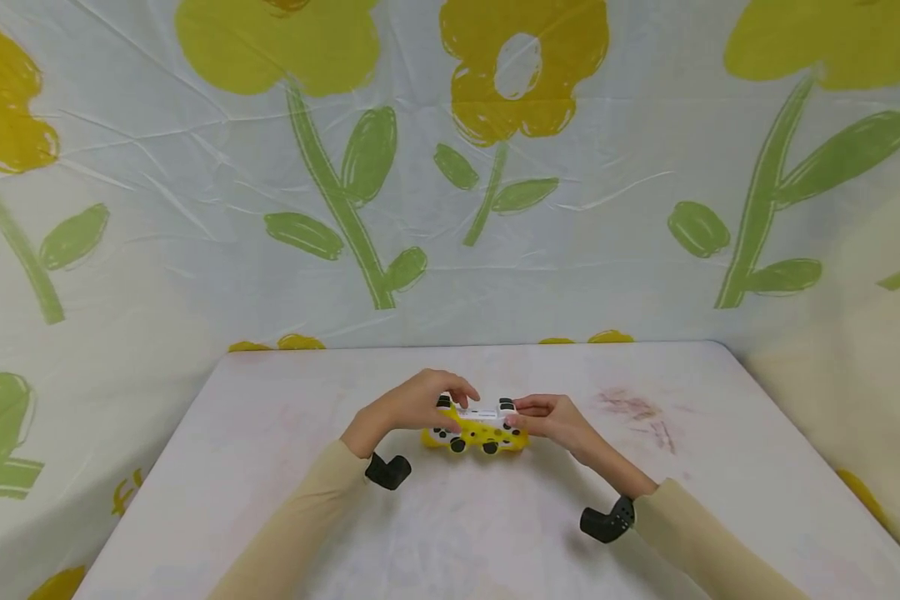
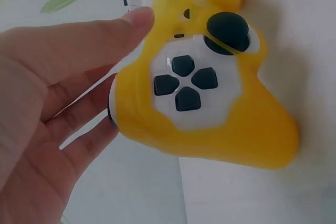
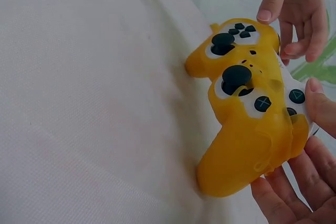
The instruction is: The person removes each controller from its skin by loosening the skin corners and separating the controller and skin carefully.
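A white game controller with dark buttons and two thumbsticks is partly wrapped in a yellow silicone cover. My left hand holds its left end; in the left wrist view the thumb presses the edge of the cover and the other fingers are behind. On the right end, my right hand grips the controller, thumb on the bare white part beside the triangle button, fingers underneath. Close to that thumb, the cover leaves the white shell bare along the top edge.
A pale table lies under both hands, with reddish smudges to the right. White cloth printed with yellow flowers hangs behind and at the sides. Each wrist carries a black camera mount, one on the left and one on the right.
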`<state>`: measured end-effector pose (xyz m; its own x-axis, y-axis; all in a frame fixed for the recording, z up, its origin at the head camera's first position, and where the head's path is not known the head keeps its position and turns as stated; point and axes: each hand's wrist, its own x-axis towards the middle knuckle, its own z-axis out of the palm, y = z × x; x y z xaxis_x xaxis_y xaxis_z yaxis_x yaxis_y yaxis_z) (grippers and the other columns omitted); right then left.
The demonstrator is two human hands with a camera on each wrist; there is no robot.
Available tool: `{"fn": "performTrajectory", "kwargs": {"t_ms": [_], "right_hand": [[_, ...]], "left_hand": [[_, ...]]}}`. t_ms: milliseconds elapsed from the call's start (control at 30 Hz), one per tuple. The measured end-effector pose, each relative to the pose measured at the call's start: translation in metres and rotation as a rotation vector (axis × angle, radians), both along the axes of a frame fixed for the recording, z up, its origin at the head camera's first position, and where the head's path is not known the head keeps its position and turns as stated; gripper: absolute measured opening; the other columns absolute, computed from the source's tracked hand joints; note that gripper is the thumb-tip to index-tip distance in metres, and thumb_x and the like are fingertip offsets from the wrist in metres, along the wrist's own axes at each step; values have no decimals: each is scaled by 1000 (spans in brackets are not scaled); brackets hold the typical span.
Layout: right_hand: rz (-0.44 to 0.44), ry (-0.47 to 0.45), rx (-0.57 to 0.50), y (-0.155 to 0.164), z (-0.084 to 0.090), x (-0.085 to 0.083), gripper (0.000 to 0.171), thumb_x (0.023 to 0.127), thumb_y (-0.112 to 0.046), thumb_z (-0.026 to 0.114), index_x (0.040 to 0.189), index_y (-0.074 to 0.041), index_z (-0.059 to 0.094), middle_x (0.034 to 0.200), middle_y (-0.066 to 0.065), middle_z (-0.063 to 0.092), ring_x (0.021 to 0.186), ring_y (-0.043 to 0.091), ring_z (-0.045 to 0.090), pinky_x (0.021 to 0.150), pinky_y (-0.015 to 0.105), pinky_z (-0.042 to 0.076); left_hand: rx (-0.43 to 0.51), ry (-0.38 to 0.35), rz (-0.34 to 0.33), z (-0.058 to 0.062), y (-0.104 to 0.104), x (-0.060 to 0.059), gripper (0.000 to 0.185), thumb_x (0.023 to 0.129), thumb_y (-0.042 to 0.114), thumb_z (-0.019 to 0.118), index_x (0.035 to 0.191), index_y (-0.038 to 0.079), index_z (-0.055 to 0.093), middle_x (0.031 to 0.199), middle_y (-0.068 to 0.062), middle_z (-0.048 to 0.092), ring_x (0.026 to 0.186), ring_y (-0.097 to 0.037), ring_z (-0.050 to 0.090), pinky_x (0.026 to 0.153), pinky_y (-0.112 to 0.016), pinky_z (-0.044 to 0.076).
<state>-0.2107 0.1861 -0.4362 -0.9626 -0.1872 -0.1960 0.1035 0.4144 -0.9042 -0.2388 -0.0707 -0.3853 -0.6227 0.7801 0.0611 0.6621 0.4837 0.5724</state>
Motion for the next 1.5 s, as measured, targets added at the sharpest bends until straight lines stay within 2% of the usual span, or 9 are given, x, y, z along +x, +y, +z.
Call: {"fn": "performTrajectory", "kwargs": {"t_ms": [333,600,800,967,1067,1267,1400,1500], "right_hand": [[1,-6,-2,-2,0,-3,52,84,-34,74,120,2,62,114,17,69,92,14,65,84,36,56],[7,-11,-6,-2,0,-4,50,84,-33,75,119,1,63,110,14,70,90,13,64,84,36,56],[22,-2,-10,-1,0,-4,51,83,-33,76,118,2,63,107,13,70,88,12,64,84,36,56],[19,-16,-13,0,1,-3,51,83,-33,75,119,2,62,108,13,70,89,11,64,84,36,56],[25,-12,-17,-1,3,-2,52,84,-32,75,120,3,61,110,15,69,90,11,63,84,36,56],[20,1,-4,-2,4,5,51,84,-30,74,121,3,60,112,16,68,93,12,63,83,29,55],[27,20,24,-3,2,7,54,85,-32,73,124,2,59,117,17,66,100,18,63,87,32,54],[56,48,59,-4,0,7,56,87,-34,70,128,2,58,122,18,64,108,24,61,90,37,53]], "left_hand": [[-127,88,-16,3,6,-3,35,79,10,78,113,6,68,92,-1,66,81,-11,55,77,-22,48],[-170,166,-18,0,4,-2,29,80,15,78,109,10,72,96,0,69,85,-10,58,80,-23,49],[-156,216,-9,-3,1,0,23,83,18,75,106,13,75,95,3,69,87,-10,58,81,-23,49],[-142,276,-31,-6,-1,1,19,84,17,74,103,12,76,96,2,69,89,-11,59,82,-23,51],[-98,284,-43,-8,-1,0,14,82,16,76,95,11,78,93,2,71,88,-12,61,81,-23,51],[-36,279,-62,-10,0,1,6,79,15,79,83,10,79,88,2,72,85,-10,63,79,-20,50],[-37,305,-68,-10,1,3,5,79,14,79,80,10,78,84,3,71,80,-9,60,76,-19,50],[-83,336,-59,-9,3,5,4,81,13,77,83,11,78,85,3,68,79,-9,57,75,-19,50]]}}
